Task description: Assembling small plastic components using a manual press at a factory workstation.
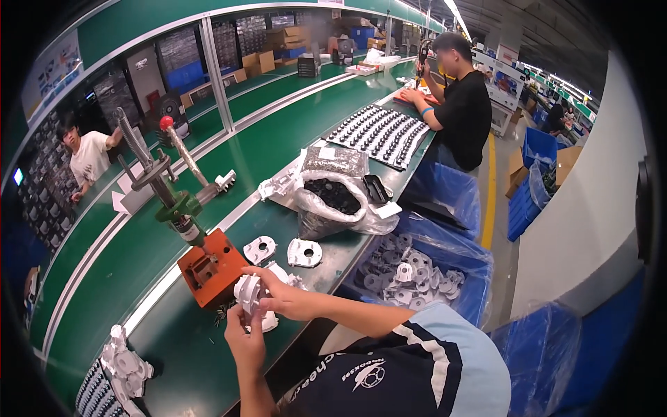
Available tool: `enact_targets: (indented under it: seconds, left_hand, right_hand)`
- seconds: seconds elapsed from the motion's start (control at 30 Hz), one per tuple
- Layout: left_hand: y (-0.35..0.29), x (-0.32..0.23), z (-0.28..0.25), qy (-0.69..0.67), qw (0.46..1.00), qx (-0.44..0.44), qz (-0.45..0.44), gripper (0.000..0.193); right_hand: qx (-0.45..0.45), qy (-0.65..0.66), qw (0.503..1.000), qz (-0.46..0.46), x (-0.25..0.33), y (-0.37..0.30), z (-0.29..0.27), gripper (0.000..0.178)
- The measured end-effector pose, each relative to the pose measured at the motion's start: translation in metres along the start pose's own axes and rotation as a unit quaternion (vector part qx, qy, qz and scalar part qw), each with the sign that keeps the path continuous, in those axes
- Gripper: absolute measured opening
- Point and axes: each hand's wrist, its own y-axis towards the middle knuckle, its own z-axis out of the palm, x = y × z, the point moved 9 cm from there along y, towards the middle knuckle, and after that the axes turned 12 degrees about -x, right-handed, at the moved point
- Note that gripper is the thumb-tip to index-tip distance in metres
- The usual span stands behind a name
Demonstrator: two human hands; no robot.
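A white plastic housing part (248, 295) is gripped between my two hands, just in front of the orange fixture block. My left hand (247, 338) pinches it from below, while my right hand (276, 295) has its fingers closed over the side. The orange block (212, 267) forms the base of a green hand press (182, 217) with a red-knobbed lever (166, 123). Beyond my right hand lie two more white housings (305, 253) (260, 250) on the green bench. Further white parts sit partly hidden beneath and behind my hands.
An open plastic bag of small black parts (332, 197) stands on the bench. To the right, a blue bin (474, 267) holds many white housings. White parts (125, 365) are piled at lower left. A tray of black pieces (379, 135) lies near a co-worker (462, 104). Another person (90, 156) stands across.
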Motion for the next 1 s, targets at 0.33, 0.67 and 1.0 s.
enact_targets:
  seconds: [0.33, 0.67, 1.0]
  left_hand:
    - [0.087, 0.025, -0.019, 0.264, 0.915, -0.02, 0.305, 0.016]
    - [0.105, 0.05, 0.003, 0.327, 0.868, 0.013, 0.374, 0.011]
    - [0.115, 0.074, -0.007, 0.405, 0.831, -0.015, 0.382, 0.012]
  right_hand:
    - [-0.257, -0.709, 0.657, 0.002, -0.033, 0.049, -0.243, 0.018]
    - [-0.238, -0.495, 0.836, 0.015, -0.055, 0.055, -0.29, 0.028]
    - [-0.185, -0.494, 0.848, 0.039, -0.059, 0.063, -0.278, 0.021]
